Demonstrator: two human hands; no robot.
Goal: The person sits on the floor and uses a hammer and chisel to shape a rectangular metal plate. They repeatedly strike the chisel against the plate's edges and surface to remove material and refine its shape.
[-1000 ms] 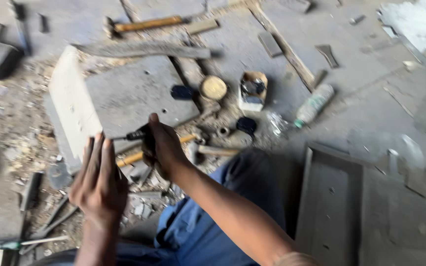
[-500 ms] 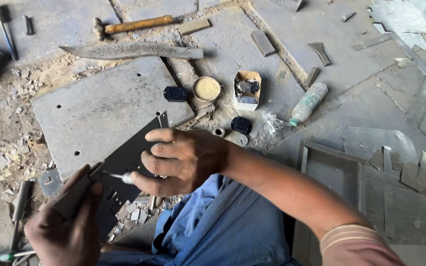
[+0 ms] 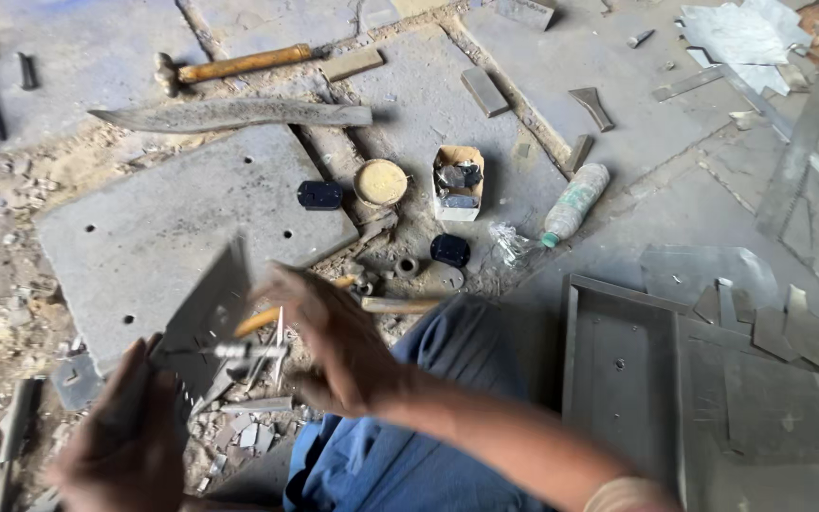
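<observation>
A grey metal plate point(image 3: 203, 318) stands tilted in the lower left of the frame, gripped from below by the left hand point(image 3: 130, 446), whose fingers are closed on its lower edge. The right hand point(image 3: 334, 346), blurred, presses a slim screwdriver-like tool point(image 3: 244, 350) sideways against the plate; its fingers curl round the handle end, though the grip itself is smeared. The tool tip meets the plate near a row of small holes, so the work on this piece looks to be under way, not finished. Behind the plate lies a large flat slab point(image 3: 172, 223) with drilled holes. Further out on the floor lie a hammer point(image 3: 234, 66), a long blade point(image 3: 229, 116), a round tin point(image 3: 380, 182), a small open box point(image 3: 458, 182) and a plastic bottle point(image 3: 573, 203). At the lower right rests a shallow metal tray point(image 3: 618, 365).
</observation>
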